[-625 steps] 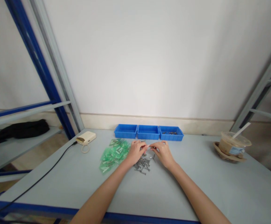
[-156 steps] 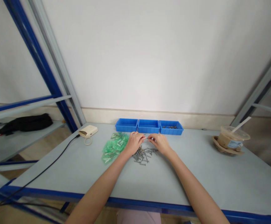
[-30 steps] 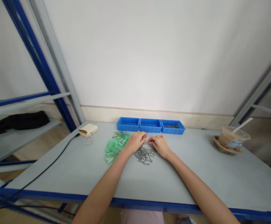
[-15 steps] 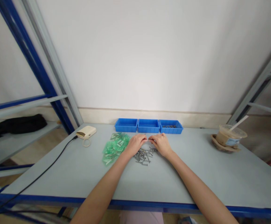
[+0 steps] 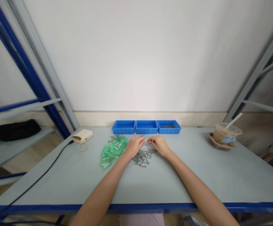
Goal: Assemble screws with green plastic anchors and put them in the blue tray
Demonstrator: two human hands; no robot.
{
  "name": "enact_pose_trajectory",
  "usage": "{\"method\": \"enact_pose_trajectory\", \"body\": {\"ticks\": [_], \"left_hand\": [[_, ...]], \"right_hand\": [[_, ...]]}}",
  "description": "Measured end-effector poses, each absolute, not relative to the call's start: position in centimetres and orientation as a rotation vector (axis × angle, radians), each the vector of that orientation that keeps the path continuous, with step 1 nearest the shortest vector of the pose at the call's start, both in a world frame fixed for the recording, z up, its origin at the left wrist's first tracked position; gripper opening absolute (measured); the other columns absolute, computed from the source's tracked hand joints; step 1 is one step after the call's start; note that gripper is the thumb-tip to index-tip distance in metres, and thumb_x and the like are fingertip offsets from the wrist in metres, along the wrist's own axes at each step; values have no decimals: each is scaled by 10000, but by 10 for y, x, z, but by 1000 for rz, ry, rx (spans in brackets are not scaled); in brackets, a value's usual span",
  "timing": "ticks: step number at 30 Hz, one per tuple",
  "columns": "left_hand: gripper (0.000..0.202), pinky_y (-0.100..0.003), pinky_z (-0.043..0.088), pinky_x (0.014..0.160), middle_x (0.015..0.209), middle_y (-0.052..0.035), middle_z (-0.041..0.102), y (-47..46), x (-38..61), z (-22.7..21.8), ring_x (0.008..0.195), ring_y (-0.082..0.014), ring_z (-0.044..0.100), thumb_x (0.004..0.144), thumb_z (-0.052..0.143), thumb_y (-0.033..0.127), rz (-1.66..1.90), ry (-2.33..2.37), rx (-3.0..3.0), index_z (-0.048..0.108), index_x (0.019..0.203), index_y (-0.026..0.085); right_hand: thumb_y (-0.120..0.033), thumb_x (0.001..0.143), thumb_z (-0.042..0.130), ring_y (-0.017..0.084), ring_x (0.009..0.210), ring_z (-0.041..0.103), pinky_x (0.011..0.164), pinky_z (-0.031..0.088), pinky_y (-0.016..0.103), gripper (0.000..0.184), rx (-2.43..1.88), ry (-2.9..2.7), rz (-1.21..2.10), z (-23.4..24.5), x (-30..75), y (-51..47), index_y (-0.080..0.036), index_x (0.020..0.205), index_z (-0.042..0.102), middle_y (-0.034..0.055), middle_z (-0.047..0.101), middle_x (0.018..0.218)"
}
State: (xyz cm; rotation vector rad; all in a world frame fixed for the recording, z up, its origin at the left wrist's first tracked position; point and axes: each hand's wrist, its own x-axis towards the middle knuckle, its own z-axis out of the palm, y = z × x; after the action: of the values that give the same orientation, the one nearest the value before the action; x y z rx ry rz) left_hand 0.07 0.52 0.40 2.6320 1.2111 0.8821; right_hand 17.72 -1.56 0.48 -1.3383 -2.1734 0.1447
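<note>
Standing beyond the left hand (image 5: 134, 146) and right hand (image 5: 160, 145) are rectangular blue plastic trays (image 5: 146, 129); crinkled green packets (image 5: 112, 152) lie left of the left hand, slender metal screws (image 5: 141, 158) between both hands. Nearly closed, the left pinches a pale sliver (image 5: 146, 141), the right a slim metallic piece (image 5: 149, 140).

prob. a workshop, small-parts stn: grey-topped bench (image 5: 211, 179) w/ blue metal edge, blue upright (image 5: 17, 53) & grey shelf (image 5: 21, 142) at l., metal rack (image 5: 256, 70) at r., 3 blue plastic bins (image 5: 146, 130) in a row nr. the plain wall (image 5: 136, 62), pile of loose screws (image 5: 141, 159) & green plastic packets (image 5: 112, 151) on top.
</note>
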Motion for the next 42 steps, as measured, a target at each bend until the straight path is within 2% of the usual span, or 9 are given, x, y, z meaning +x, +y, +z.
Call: {"method": "enact_pose_trajectory", "body": {"ticks": [7, 14, 19, 21, 25, 28, 32, 37, 42], "left_hand": [[290, -223, 371, 643, 658, 1, 578, 3, 3, 3, 672, -142, 546, 896, 382, 281, 841, 1197, 2654, 568, 695, 184], [214, -228, 382, 657, 662, 15, 590, 0, 4, 5, 676, -143, 556, 887, 387, 270, 873, 1184, 2562, 571, 801, 199], [268, -228, 375, 643, 655, 5, 570, 0, 5, 6, 659, -141, 539, 889, 376, 261, 898, 1207, 2601, 553, 702, 187], [284, -227, 372, 630, 657, 0, 569, 0, 5, 5, 657, -143, 536, 893, 369, 267, 895, 1217, 2609, 547, 688, 183], [239, -229, 380, 645, 700, -1, 584, 1, 4, 3, 683, -146, 541, 893, 382, 284, 913, 1204, 2602, 556, 762, 185], [188, -240, 389, 685, 757, -6, 600, 2, 3, 3, 731, -151, 548, 884, 408, 265, 933, 1195, 2609, 564, 811, 190], [188, -251, 393, 710, 784, -15, 603, 3, 3, 2, 761, -156, 547, 878, 425, 268, 953, 1183, 2618, 572, 792, 188], [210, -257, 388, 685, 764, -17, 592, 3, 3, 1, 740, -161, 541, 880, 420, 289, 926, 1232, 2619, 567, 775, 181], [210, -242, 380, 674, 758, -6, 582, 4, 2, 2, 741, -155, 535, 882, 418, 311, 919, 1182, 2627, 554, 780, 187]], "right_hand": [[-284, 857, 481, 153, 773, 611, 709, 396, 252, 221, -1331, -2183, 123, 7, 178, -17, -220, 1028, 605, 19, 682, 878], [-338, 898, 393, 156, 769, 602, 695, 377, 250, 278, -1339, -2245, 69, 8, 179, -17, -222, 890, 645, 29, 678, 872], [-323, 872, 452, 137, 750, 593, 659, 387, 228, 219, -1295, -2175, 192, 6, 179, -18, -226, 1008, 593, 19, 669, 894], [-298, 860, 477, 136, 751, 592, 671, 388, 229, 195, -1286, -2161, 200, 5, 179, -17, -222, 994, 597, 18, 669, 878], [-306, 885, 424, 144, 771, 597, 675, 385, 231, 225, -1316, -2180, 175, 5, 179, -17, -227, 916, 632, 16, 674, 867], [-328, 896, 395, 150, 781, 599, 671, 382, 235, 249, -1331, -2187, 168, 6, 179, -18, -238, 957, 619, 14, 674, 885], [-349, 843, 501, 139, 705, 598, 623, 370, 225, 236, -1329, -2177, 221, 8, 178, -20, -237, 1040, 566, 1, 676, 863], [-341, 835, 516, 129, 671, 589, 610, 354, 219, 166, -1360, -2151, 215, 10, 177, -21, -225, 904, 613, -7, 679, 823], [-346, 884, 420, 144, 715, 588, 631, 355, 228, 248, -1351, -2140, 191, 10, 179, -20, -216, 881, 631, 8, 677, 818]]}}
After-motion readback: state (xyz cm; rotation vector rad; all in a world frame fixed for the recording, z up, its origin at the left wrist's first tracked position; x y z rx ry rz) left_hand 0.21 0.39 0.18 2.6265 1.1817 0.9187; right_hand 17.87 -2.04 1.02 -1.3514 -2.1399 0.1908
